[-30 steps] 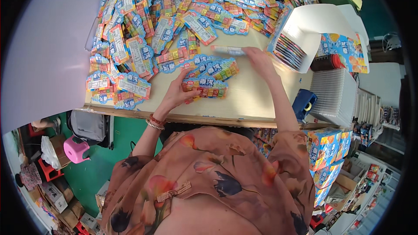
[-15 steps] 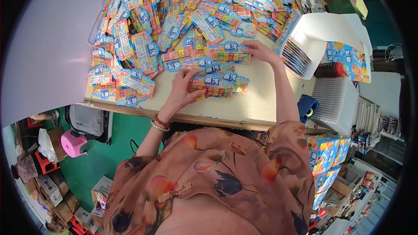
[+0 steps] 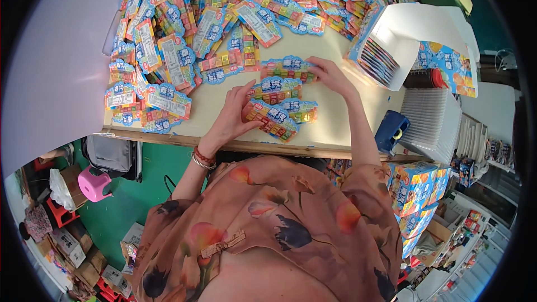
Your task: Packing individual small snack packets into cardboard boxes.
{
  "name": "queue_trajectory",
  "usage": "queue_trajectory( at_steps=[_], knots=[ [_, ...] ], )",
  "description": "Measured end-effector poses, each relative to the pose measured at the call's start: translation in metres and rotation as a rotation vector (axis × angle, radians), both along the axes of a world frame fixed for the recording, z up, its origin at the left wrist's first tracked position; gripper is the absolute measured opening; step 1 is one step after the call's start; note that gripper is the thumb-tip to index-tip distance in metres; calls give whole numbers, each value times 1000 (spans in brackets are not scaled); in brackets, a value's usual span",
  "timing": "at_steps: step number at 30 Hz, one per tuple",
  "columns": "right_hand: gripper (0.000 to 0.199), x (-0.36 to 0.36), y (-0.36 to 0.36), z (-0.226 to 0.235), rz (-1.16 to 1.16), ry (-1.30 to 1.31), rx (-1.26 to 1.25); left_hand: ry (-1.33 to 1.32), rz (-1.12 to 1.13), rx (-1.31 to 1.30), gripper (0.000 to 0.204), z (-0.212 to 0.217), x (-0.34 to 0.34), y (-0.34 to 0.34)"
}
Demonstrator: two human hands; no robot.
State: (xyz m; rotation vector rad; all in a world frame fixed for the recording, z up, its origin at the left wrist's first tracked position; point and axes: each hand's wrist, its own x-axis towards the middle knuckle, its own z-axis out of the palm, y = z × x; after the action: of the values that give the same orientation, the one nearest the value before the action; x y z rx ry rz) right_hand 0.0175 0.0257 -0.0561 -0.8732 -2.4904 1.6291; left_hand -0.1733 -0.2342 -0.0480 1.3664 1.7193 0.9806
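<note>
My right hand (image 3: 334,78) pinches the right end of a flat candy packet (image 3: 288,69), colourful with a blue top edge. Below it, several more packets overlap loosely on the tabletop. One is a tilted packet (image 3: 274,121), its right end pointing down toward the table's front edge; another packet (image 3: 304,111) is partly beneath it. Just above lies a third packet (image 3: 277,89). My left hand (image 3: 228,116) curves around the left ends of these packets, thumb and fingers apart. Its thumb rests by the tilted packet, and its fingertips reach the one above.
A large heap of similar packets (image 3: 207,28) covers the far and left parts of the table (image 3: 330,128). At the right, an open white box (image 3: 404,33) holds a row of packets. Nearby are a blue tape dispenser (image 3: 391,132) and stacked clear trays (image 3: 429,120).
The packet by my left thumb has turned, its right end now lower. The packet in my right hand has shifted slightly left relative to the heap. My left fingers have straightened.
</note>
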Motion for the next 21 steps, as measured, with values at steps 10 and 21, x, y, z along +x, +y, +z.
queue_trajectory(
  at_steps=[10, 21],
  knots=[
    [42, 37, -79, 2, 58, 60, -183, 225, -27, 266, 90, -18, 13, -41],
    [39, 49, -156, -23, -318, 579, -195, -89, -40, 321, 75, -29, 16, -41]
  ],
)
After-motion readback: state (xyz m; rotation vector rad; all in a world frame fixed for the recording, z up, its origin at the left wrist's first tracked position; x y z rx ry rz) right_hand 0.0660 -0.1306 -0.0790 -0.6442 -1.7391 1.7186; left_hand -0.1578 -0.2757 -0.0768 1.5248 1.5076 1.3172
